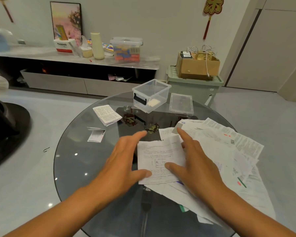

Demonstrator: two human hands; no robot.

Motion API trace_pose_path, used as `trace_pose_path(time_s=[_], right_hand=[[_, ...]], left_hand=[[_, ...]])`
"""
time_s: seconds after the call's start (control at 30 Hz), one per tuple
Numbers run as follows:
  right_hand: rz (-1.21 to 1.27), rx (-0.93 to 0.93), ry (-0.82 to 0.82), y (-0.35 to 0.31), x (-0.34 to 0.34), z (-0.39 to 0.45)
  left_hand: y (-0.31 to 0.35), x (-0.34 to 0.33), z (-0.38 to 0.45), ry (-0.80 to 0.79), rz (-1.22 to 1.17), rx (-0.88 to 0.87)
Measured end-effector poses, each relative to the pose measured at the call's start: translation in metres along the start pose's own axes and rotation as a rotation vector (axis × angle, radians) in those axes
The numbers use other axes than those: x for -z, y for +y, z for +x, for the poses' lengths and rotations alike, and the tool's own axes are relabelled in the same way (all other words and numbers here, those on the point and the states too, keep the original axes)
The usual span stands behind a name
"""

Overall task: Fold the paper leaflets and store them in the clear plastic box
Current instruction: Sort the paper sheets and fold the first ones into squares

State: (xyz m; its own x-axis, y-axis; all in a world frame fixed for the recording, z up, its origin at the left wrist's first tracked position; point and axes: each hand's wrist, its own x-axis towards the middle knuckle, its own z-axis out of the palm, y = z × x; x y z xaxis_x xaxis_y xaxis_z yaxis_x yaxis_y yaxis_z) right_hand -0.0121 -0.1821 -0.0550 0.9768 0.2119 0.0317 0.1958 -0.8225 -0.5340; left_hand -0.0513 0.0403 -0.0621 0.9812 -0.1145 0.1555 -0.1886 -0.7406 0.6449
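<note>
Glass surface (72, 159): both hands, left (125, 161) and right (193, 161), lie flat-fingered on a leaflet (159, 159) near the box (151, 95); square its edges, then crease firmly.

Print on the leaflet pile (225, 147) is too small to read (the lower sheets lie mostly buried).

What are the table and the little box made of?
The table looks like smoky tinted glass: glossy, with light spots reflecting and the floor showing through. The box looks like clear hard plastic: you can see straight through its walls, and it has a black latch.
</note>
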Motion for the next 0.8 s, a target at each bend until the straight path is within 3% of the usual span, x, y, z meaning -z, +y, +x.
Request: trace_pose_path(time_s=[0.1,0.2,0.3,0.4,0.53,0.67,0.8], right_hand=[[-0.085,0.021,-0.023,0.003,0.003,0.002],[-0.118,0.038,-0.194,0.003,0.013,0.004],[-0.139,0.084,-0.400,0.000,0.028,0.003],[-0.207,0.157,-0.435,0.003,0.037,0.004],[-0.210,0.219,-0.409,0.009,0.042,0.003],[0.196,0.041,-0.249,0.016,0.036,0.008],[0.232,-0.078,-0.131,0.014,0.022,0.011]], left_hand=[[-0.003,0.005,0.003,-0.125,0.203,-0.255],[-0.003,0.005,0.001,-0.265,0.331,-0.297],[-0.004,0.007,0.005,-0.196,0.386,-0.378],[-0.006,0.011,0.012,-0.204,0.406,-0.413],[-0.007,0.009,0.013,-0.168,0.301,-0.381],[-0.011,0.001,0.011,-0.080,-0.093,-0.102],[-0.007,-0.010,0.010,-0.017,-0.101,0.029]])
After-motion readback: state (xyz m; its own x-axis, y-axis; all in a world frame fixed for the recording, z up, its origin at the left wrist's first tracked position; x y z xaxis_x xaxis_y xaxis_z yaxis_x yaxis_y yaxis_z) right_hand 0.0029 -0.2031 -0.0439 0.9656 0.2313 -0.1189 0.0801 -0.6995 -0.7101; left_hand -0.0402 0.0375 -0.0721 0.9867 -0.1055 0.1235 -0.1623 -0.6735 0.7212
